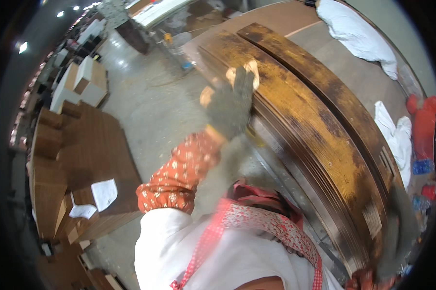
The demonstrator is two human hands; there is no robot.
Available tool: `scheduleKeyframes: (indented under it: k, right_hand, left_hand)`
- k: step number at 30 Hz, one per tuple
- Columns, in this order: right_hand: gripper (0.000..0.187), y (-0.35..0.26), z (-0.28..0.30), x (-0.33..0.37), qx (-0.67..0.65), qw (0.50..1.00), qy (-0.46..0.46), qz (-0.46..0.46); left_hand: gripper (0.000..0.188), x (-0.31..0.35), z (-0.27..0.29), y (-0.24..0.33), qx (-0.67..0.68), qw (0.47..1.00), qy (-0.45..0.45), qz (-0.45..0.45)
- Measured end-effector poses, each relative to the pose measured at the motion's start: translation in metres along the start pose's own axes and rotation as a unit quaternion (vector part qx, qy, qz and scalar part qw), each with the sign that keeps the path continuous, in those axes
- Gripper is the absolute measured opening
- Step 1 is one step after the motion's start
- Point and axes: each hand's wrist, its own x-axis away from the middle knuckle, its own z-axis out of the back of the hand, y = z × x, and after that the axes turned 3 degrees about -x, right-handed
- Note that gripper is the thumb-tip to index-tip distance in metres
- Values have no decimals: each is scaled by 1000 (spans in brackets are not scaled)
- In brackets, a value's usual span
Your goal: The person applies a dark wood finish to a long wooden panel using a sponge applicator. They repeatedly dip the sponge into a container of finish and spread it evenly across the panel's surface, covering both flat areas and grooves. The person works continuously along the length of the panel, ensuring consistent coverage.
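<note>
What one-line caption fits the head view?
Gloved left hand pressing a pad on stained wooden panels, right hand at their near end.

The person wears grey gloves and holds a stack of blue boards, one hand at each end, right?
Not quite. In the head view the boards are brown with yellow patches, not blue. The grey-gloved left hand and right hand do hold the two ends.
</note>
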Motion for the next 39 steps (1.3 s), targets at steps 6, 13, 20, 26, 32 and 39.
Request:
scheduleKeyframes:
  k: [6, 13, 20, 26, 32, 39]
  right_hand:
    - [51, -15, -71, -79, -47, 989, 13, -138]
    - [51, -19, -84, -80, 57, 990, 39, -124]
    - [53, -42, -97, -114, 75, 991, 37, -100]
    - [50, -47, -91, -124, 48, 989, 8, -142]
    - [42, -39, -93, -116, 25, 992, 57, -105]
    - [37, -23, -89, -91, 39, 996, 52, -54]
  left_hand:
    - [55, 43, 21, 73, 315, 943, 68, -80]
    - [75, 1, -16, -28, 208, 977, -31, -24]
    - [73, -15, -37, -73, -37, 998, 26, -37]
    - [54, 31, 10, 60, 101, 946, 167, -260]
    - [68, 30, 31, 55, 370, 906, -85, -188]
    - [77, 23, -7, -19, 113, 989, -6, -95]
